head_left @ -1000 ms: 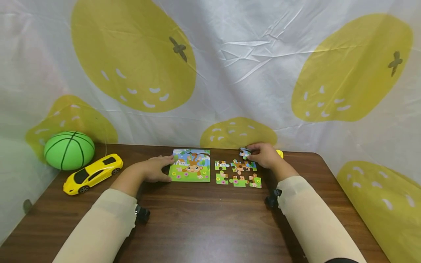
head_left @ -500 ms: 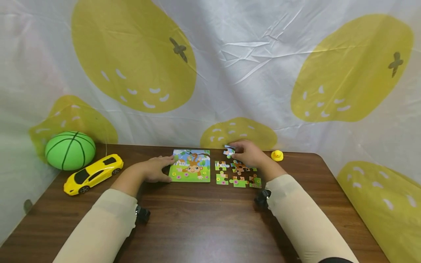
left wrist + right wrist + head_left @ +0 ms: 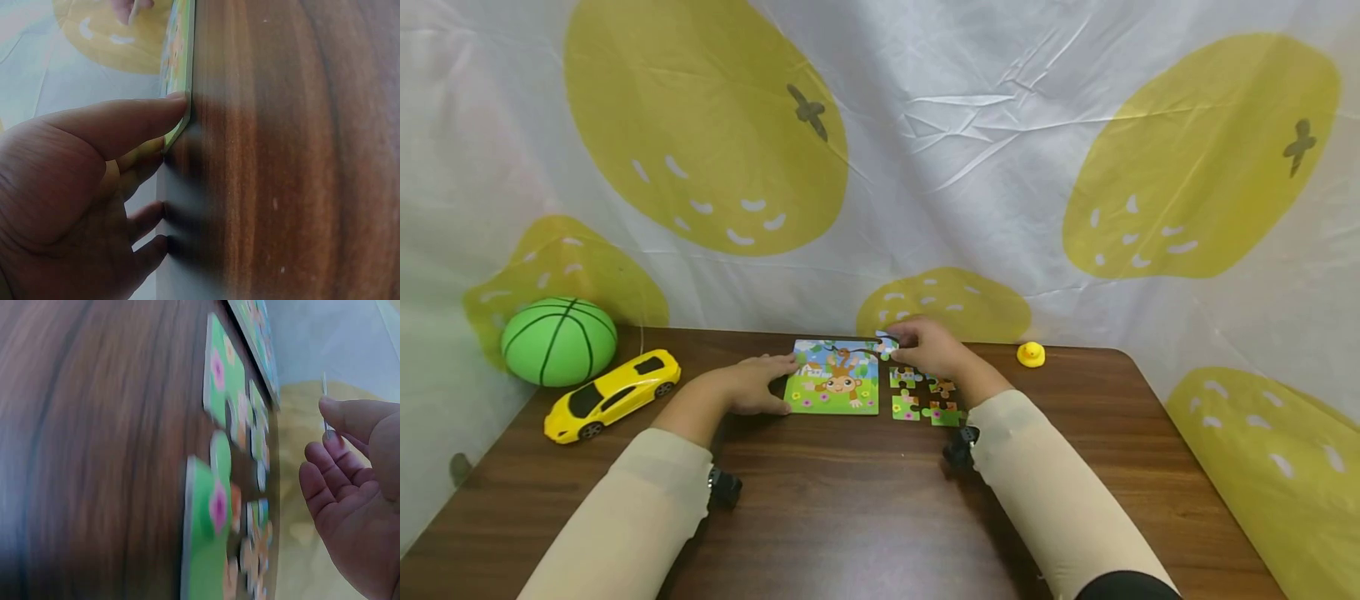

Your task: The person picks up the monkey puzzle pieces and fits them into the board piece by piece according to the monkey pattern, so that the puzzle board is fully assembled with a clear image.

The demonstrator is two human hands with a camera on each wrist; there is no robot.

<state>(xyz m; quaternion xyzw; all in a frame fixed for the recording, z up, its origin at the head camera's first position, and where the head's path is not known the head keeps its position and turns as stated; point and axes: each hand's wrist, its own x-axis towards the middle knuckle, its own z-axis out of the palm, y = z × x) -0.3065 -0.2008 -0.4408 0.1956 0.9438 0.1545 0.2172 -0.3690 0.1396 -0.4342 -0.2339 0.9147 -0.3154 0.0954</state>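
A square monkey-picture puzzle board (image 3: 833,400) lies on the brown table, toward its far edge. Against its left edge rest the thumb and fingers of my left hand (image 3: 751,386); the left wrist view has the thumb (image 3: 144,122) touching the board's corner. My right hand (image 3: 931,350) pinches a blue jigsaw piece (image 3: 887,347) between thumb and fingertips, raised by the board's far right corner. The right wrist view shows this piece (image 3: 325,384) edge-on. Loose jigsaw pieces (image 3: 905,408) lie right of the board, some hidden under the right hand and forearm.
At the left stand a yellow toy car (image 3: 613,396) and a green ball (image 3: 559,342). A small yellow rubber duck (image 3: 1031,354) sits near the far edge at the right. Behind the table (image 3: 850,508) hangs a white cloth (image 3: 955,208) with yellow fruit prints.
My right hand has carried the pinched jigsaw piece leftward, from above the loose pieces to the board's far right corner. The duck has come into full view. My left hand has stayed put.
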